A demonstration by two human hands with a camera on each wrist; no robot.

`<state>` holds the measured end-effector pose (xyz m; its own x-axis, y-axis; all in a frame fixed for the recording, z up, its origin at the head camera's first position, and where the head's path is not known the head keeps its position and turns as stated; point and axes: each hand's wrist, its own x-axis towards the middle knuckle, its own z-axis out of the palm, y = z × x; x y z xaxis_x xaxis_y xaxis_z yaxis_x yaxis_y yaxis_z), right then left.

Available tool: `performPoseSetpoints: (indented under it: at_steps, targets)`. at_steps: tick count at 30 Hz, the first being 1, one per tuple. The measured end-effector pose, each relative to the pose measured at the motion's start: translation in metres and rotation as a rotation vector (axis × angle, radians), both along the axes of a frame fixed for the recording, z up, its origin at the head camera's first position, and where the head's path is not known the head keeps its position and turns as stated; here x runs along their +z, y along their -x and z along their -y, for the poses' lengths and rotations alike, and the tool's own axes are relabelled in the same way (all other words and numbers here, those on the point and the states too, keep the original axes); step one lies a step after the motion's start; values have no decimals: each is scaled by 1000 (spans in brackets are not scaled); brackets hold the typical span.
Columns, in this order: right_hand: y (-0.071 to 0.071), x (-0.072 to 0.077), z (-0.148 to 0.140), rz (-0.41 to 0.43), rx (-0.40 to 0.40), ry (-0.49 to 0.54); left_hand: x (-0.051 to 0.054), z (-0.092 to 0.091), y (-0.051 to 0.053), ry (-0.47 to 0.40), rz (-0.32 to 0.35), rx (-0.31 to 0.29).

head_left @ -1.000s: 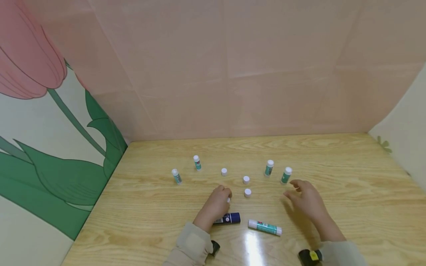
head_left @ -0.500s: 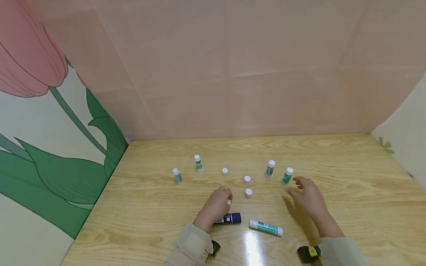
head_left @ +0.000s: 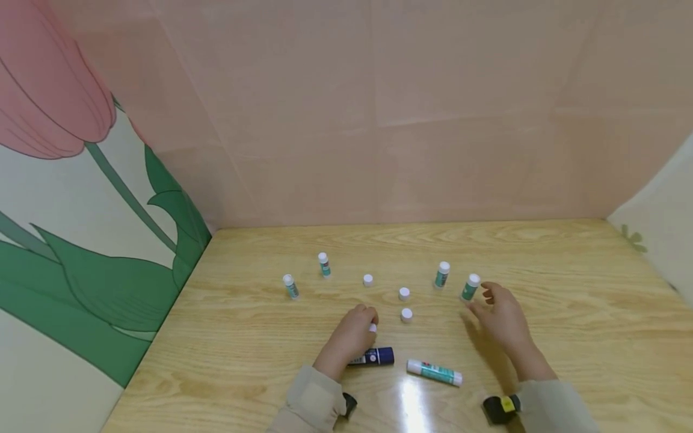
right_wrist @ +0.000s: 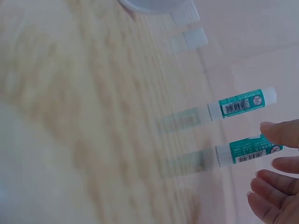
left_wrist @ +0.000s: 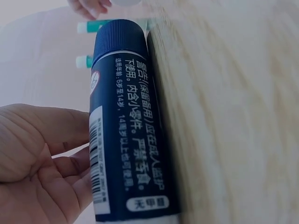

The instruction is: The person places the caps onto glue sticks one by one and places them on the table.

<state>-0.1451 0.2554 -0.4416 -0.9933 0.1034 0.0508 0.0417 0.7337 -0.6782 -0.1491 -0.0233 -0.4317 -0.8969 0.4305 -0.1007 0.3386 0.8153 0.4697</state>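
My left hand (head_left: 351, 337) rests low over the table with its fingertips curled on a small white cap (head_left: 372, 328). Just below it lies a dark blue glue stick (head_left: 381, 356), which fills the left wrist view and hides part of that hand's fingers. To the right, my right hand (head_left: 503, 319) reaches beside an upright green glue stick with a white cap (head_left: 471, 287). Its thumb and fingers are spread apart; in the right wrist view the thumb overlaps that glue stick (right_wrist: 247, 150), and contact is unclear. A second green glue stick (head_left: 442, 275) stands next to it.
Three white caps, including a near one (head_left: 406, 314), sit mid-table. Two slim green glue sticks stand at left, one farther back (head_left: 324, 264) and one nearer (head_left: 290, 287). A green-and-white glue stick (head_left: 435, 372) lies in front. A pink sheet (head_left: 373, 120) backs the table.
My right hand has moved slightly up toward the upright green glue stick, closing the gap. The left hand stays in place. The view shifts a little.
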Motion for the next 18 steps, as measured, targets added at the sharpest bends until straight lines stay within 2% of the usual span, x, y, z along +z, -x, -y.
performPoseSetpoints:
  at_steps: [6,18]
  targets:
    - [4,0,1,3,7,1,0,2,-1,-29,-22,-1]
    - [11,-3,3,-14,21,17,3,5,-4,-105,-14,25]
